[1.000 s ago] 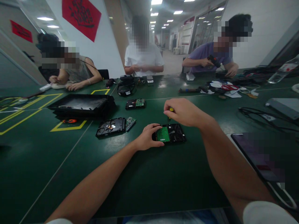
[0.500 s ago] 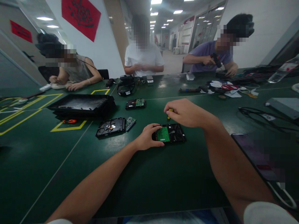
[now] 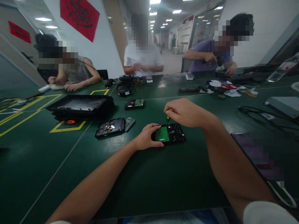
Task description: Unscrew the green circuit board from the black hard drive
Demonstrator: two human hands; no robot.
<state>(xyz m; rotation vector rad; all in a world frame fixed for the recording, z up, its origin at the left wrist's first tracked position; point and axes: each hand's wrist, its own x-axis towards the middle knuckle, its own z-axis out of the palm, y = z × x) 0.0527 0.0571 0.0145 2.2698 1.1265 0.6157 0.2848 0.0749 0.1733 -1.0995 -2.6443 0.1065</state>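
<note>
A black hard drive [image 3: 177, 133] lies on the green table with its green circuit board [image 3: 162, 134] facing up. My left hand [image 3: 149, 137] grips its left end, thumb along the near edge and fingers along the far edge. Above the drive's far edge, my right hand [image 3: 183, 112] is closed around a screwdriver [image 3: 168, 118] with a yellow and black handle, pointing down. Its tip is too small to make out. To the left lie another hard drive [image 3: 109, 128] and a loose circuit board [image 3: 130, 123]. A third drive [image 3: 135, 104] sits farther back.
Black trays [image 3: 80, 104] are stacked at left, with an orange-handled tool [image 3: 68, 122] beside them. A phone [image 3: 253, 155], black cables [image 3: 259, 116] and a grey box [image 3: 283, 106] are at right. Three people sit across the table; one holds a power tool [image 3: 219, 60].
My hands and the hard drive keep nearly the same place, the screwdriver still upright. The view has shifted slightly. Across the table, the person at right has moved the power tool a little.
</note>
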